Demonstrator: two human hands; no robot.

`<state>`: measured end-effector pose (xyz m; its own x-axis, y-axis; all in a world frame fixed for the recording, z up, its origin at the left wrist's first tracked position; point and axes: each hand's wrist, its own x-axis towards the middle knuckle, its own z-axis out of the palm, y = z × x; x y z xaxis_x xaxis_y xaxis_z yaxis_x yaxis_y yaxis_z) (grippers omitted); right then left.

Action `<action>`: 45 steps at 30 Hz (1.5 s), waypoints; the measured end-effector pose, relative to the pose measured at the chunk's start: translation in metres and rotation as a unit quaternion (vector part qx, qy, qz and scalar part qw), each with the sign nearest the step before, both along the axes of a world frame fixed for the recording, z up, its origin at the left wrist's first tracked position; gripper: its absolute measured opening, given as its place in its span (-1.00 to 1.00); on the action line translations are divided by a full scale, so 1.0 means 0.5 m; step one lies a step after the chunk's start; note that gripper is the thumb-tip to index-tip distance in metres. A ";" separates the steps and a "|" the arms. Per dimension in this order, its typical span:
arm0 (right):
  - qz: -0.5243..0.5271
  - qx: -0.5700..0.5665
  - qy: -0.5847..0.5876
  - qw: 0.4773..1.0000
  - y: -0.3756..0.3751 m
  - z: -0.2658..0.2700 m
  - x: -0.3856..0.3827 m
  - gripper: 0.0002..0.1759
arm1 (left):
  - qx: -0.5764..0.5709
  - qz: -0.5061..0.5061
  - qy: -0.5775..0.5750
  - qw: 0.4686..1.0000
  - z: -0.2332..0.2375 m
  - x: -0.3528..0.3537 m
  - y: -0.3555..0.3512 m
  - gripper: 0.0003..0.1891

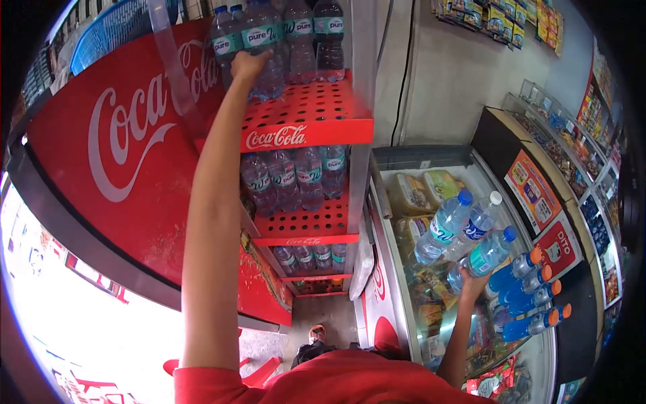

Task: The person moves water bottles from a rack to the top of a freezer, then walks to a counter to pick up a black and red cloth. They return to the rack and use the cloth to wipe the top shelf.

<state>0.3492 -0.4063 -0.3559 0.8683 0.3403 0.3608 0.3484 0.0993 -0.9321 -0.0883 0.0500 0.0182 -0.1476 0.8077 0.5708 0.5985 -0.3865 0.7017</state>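
My left hand point(249, 66) reaches up to the top shelf of a red Coca-Cola rack point(296, 111). Its fingers close around the lower part of a clear water bottle point(261, 36) with a green-and-white label, among several similar bottles. Low on the right, my right hand point(470, 283) grips another water bottle point(489, 253) with a blue cap, over the glass top of a chest freezer point(393, 269). Right beside it stand a blue-capped water bottle point(444, 227) and a white-capped bottle point(479, 226). Several blue drinks point(517, 269) with orange caps are lined up to its right.
More water bottles point(296, 178) fill the rack's lower shelves. Tubs point(412, 193) and packets show through the freezer glass. A dark counter point(531, 161) with a display case borders the freezer. At left is a large red Coca-Cola panel point(134, 195); sachets point(494, 20) hang on the wall.
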 end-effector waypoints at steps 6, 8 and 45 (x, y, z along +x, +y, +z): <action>0.120 0.005 0.097 0.988 -0.037 -0.014 0.025 -0.02 | -0.031 0.136 0.023 0.990 -0.004 0.064 -0.015 0.12; 0.162 0.025 0.110 0.980 -0.035 0.004 0.023 -0.02 | -0.031 0.151 0.016 0.988 0.003 0.064 -0.025 0.07; 0.191 0.026 0.081 0.978 -0.021 0.006 0.006 -0.09 | 0.113 -0.417 -0.127 0.893 -0.159 0.211 -0.637 -0.46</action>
<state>0.3524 -0.4167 -0.3526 0.7280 0.6366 0.2545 0.1250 0.2417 -0.9623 0.0171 -0.2685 -0.0614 0.3042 0.5660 0.7662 -0.1311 -0.7718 0.6222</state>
